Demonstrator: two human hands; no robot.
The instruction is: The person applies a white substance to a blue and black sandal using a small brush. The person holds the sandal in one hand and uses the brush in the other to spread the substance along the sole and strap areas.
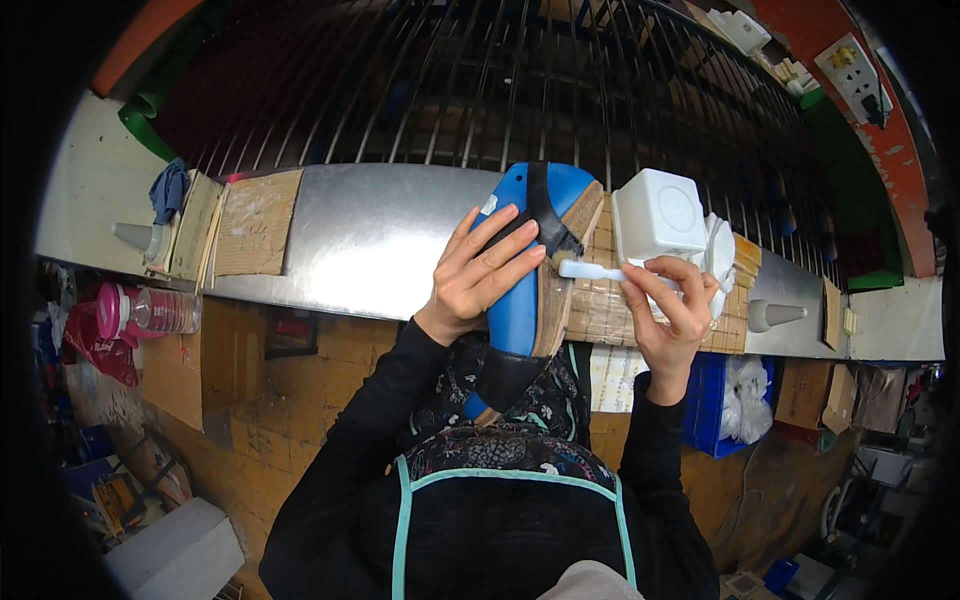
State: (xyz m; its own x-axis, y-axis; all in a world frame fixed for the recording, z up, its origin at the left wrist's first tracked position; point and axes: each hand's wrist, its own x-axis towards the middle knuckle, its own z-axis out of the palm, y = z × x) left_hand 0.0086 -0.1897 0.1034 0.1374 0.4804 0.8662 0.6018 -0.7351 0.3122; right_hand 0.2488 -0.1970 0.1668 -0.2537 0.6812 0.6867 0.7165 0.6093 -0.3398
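Across the metal bench (370, 225)'s near edge, the left hand (485, 270) clasps the blue shoe last (514, 318) with 2 black straps (540, 195), seemingly angling its brown sole (552, 315) right toward the white-handled brush (597, 271) that the right hand (672, 315) pinches.

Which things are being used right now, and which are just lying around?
Being used:
- blue shoe form with black straps, under the left fingers
- white-handled tool, in the right fingers
- perhaps the white container nearby

Seemingly just lying around:
- pink-lidded bottle
- bluish cloth
- blue crate of plastic bags
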